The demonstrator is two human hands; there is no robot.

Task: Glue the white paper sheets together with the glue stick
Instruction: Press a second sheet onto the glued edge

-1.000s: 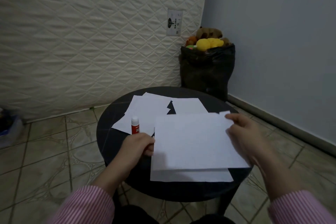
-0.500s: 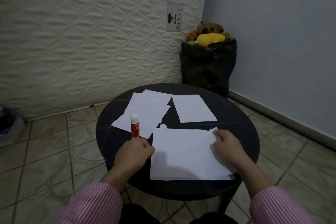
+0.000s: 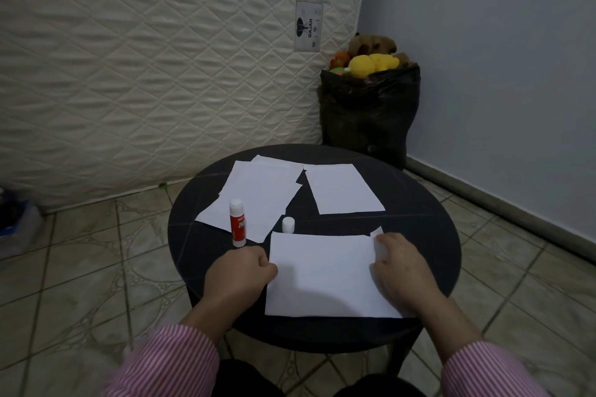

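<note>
A stack of white paper sheets lies flat at the near edge of the round black table. My right hand rests palm down on its right side, fingers bent near the top right corner, where a small sheet corner sticks out. My left hand is a closed fist at the stack's left edge, thumb touching the paper. Just beyond that fist the red and white glue stick stands upright and uncapped. Its white cap sits by the stack's far edge.
More white sheets lie farther back: an overlapping pile on the left and a single sheet on the right. A black bag of soft toys stands in the corner. A quilted mattress leans against the wall.
My right hand has lowered the raised top sheet onto the stack and now rests on it. My left hand stayed at the left edge. The view has tilted slightly.
</note>
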